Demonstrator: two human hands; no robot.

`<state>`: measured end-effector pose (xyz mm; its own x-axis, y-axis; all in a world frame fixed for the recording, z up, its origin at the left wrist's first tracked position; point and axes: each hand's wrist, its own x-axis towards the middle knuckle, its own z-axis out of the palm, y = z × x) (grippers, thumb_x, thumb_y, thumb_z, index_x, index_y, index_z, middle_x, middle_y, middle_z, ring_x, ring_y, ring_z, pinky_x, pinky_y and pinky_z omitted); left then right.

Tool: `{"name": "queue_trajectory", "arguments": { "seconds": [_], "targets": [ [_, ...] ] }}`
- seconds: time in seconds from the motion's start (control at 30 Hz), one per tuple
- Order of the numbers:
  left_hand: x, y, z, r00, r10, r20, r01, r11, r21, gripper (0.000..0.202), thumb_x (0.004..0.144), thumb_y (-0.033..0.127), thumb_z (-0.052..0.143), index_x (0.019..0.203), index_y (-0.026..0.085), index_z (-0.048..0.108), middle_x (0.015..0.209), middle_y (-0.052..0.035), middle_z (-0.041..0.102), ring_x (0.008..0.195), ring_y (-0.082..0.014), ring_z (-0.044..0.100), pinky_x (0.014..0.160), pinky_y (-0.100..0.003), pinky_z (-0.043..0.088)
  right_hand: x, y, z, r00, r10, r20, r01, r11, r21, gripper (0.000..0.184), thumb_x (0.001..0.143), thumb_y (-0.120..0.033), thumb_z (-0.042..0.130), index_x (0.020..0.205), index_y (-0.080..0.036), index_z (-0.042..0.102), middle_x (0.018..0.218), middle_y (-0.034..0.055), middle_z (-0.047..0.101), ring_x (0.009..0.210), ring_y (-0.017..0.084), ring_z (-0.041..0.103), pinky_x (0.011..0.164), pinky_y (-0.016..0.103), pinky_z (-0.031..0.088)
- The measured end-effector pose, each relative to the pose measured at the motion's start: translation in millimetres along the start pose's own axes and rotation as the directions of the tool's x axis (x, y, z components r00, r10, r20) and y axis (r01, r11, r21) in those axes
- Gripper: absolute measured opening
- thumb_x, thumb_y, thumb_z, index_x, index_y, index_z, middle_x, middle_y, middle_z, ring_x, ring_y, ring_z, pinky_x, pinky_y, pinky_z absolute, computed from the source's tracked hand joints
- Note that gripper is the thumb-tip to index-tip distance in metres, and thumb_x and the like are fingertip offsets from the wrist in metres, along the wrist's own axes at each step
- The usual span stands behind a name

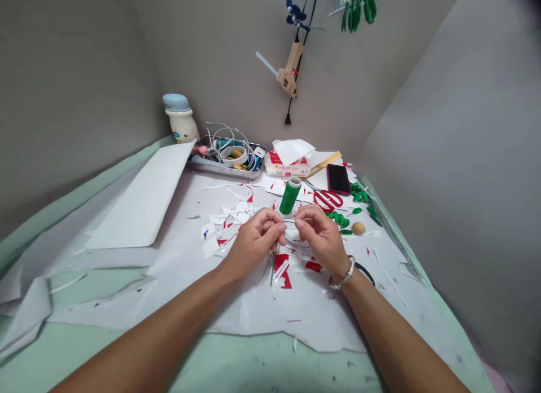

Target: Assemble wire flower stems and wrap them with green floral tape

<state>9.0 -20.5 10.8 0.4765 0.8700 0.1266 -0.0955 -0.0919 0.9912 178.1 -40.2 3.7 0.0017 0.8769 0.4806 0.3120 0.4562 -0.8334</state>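
Note:
My left hand (264, 232) is closed in a pinch, and my right hand (319, 235) pinches a little to its right. A thin greyish wire (296, 244) curves in a loop between the two sets of fingertips; its ends are hidden by the fingers. Just behind the hands, a spool of green thread (289, 197) stands upright on the paper. Green leaf-shaped pieces (338, 218) and a small round tan object (358, 228) lie beyond my right hand. Scissors with red handles (328, 200) rest behind it.
White and red paper scraps (282, 269) litter the white sheet. At the back are a metal tray (228, 168) of wire and tape, a tissue pack (287, 164) and a phone (338, 179). A glue gun (289, 71) hangs on the wall. White card (147, 201) lies left.

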Motion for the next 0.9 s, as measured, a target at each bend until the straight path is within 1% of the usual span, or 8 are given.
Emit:
{"name": "queue_trajectory", "arguments": {
  "seconds": [0.1,0.23,0.33,0.5,0.63,0.77,0.9],
  "targets": [
    [0.1,0.2,0.6,0.999,0.011,-0.05,-0.01,0.999,0.03,0.017,0.084,0.035,0.058,0.083,0.019,0.053,0.07,0.0026,0.055,0.055,-0.0083,0.045,0.056,-0.024,0.036,-0.3,-1.5,0.3,0.999,-0.006,0.031,0.007,1.0,-0.013,0.009,0.087,-0.027,0.053,0.083,-0.021,0.058,0.087,0.003,0.052,0.069,0.013,0.049,0.055,0.026,0.042],
    [0.0,1.1,0.5,0.992,0.067,-0.105,-0.058,0.995,0.08,0.015,0.082,0.032,0.06,0.08,0.018,0.056,0.071,0.0023,0.052,0.06,-0.0095,0.044,0.057,-0.024,0.036,-0.7,-2.3,0.6,0.999,-0.02,0.039,0.021,0.999,-0.044,0.01,0.088,-0.028,0.053,0.083,-0.021,0.058,0.087,0.0034,0.053,0.072,0.014,0.049,0.056,0.026,0.042],
    [-0.4,1.3,0.4,0.991,0.081,-0.102,-0.069,0.992,0.11,0.013,0.083,0.031,0.057,0.082,0.018,0.058,0.072,0.002,0.052,0.062,-0.0103,0.044,0.058,-0.024,0.037,-0.5,-2.7,0.2,0.998,-0.034,0.048,0.037,0.997,-0.065,0.009,0.088,-0.028,0.054,0.084,-0.022,0.059,0.088,0.0034,0.054,0.072,0.014,0.049,0.057,0.026,0.042],
    [-1.2,0.9,1.0,0.992,0.077,-0.101,-0.063,0.989,0.134,0.013,0.083,0.031,0.056,0.084,0.018,0.059,0.079,0.0,0.056,0.071,-0.0124,0.049,0.062,-0.024,0.039,0.4,-3.8,0.4,0.997,-0.06,0.056,0.065,0.995,-0.081,0.007,0.087,-0.025,0.054,0.084,-0.022,0.06,0.088,0.0034,0.055,0.076,0.015,0.05,0.059,0.027,0.041],
    [-1.1,0.2,1.1,0.992,0.085,-0.097,-0.071,0.988,0.137,0.013,0.082,0.03,0.057,0.084,0.018,0.059,0.08,-0.0007,0.057,0.07,-0.0124,0.049,0.061,-0.024,0.039,0.2,-2.8,0.7,0.996,-0.057,0.062,0.061,0.995,-0.075,0.007,0.088,-0.025,0.054,0.085,-0.022,0.059,0.089,0.0037,0.055,0.076,0.015,0.051,0.057,0.027,0.041],
    [-0.7,-0.5,0.8,0.993,0.074,-0.092,-0.062,0.99,0.13,0.013,0.082,0.031,0.057,0.085,0.018,0.06,0.079,-0.0009,0.056,0.068,-0.0123,0.048,0.059,-0.024,0.039,-0.4,-1.6,0.0,0.996,-0.054,0.069,0.06,0.995,-0.083,0.007,0.088,-0.025,0.054,0.085,-0.022,0.059,0.089,0.0037,0.055,0.078,0.016,0.051,0.059,0.028,0.042],
    [-0.2,-0.2,0.4,0.993,0.067,-0.094,-0.056,0.992,0.117,0.013,0.083,0.031,0.057,0.084,0.019,0.06,0.08,-0.0008,0.057,0.07,-0.0128,0.049,0.06,-0.024,0.039,-0.5,-0.9,-0.9,0.996,-0.058,0.067,0.063,0.995,-0.078,0.007,0.088,-0.025,0.053,0.085,-0.022,0.059,0.089,0.0037,0.055,0.078,0.016,0.051,0.059,0.027,0.042]
  ]
}}
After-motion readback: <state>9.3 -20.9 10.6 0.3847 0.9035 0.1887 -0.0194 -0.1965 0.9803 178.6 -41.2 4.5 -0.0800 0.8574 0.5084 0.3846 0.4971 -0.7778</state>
